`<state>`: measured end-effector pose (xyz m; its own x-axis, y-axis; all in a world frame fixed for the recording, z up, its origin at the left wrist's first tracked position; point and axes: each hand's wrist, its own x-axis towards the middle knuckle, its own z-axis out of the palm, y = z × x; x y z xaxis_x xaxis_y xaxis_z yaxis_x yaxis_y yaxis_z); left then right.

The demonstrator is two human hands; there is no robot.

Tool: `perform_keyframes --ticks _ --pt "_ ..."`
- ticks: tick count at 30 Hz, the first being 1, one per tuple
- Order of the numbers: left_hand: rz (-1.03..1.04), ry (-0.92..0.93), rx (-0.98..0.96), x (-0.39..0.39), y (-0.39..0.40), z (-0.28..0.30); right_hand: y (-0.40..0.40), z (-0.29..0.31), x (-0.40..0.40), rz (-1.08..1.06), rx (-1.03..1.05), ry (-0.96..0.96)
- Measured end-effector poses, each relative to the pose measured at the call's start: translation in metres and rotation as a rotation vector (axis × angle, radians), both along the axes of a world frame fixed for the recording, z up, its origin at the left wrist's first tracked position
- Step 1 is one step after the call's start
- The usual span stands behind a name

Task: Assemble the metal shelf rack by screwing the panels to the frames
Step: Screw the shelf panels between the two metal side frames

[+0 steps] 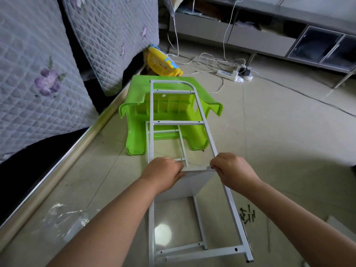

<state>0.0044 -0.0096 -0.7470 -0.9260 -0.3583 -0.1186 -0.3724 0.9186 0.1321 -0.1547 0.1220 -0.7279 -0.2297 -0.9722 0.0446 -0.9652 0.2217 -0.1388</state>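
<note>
A white metal ladder-shaped frame (179, 123) lies lengthwise over the floor, its far end resting on a green plastic stool (134, 112). A second white frame (182, 140) lies beneath it. A white panel (189, 185) stands between the two frames at mid-length. My left hand (163, 173) grips the panel's upper left edge at the frame. My right hand (230, 166) pinches a small dark screw at the panel's right corner against the frame rail. A pile of black screws (247, 215) lies on the tiles to the right.
A bed with a quilted cover (38, 83) runs along the left. A yellow basket (159, 62) sits behind the stool. A power strip (229, 74) with tangled cables lies at the back. Clear plastic wrap (65, 218) lies at lower left.
</note>
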Motion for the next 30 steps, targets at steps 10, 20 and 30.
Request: perform_keyframes --ticks 10,20,30 --pt "0.08 0.057 0.054 -0.002 0.0 -0.005 -0.004 0.003 -0.003 0.034 -0.214 0.016" --pt "0.158 0.047 0.097 -0.006 0.004 -0.004 0.02 0.002 -0.016 -0.822 -0.278 -1.121" --pt "0.237 0.139 -0.063 0.009 0.009 -0.009 -0.002 0.001 -0.002 -0.549 0.175 -0.66"
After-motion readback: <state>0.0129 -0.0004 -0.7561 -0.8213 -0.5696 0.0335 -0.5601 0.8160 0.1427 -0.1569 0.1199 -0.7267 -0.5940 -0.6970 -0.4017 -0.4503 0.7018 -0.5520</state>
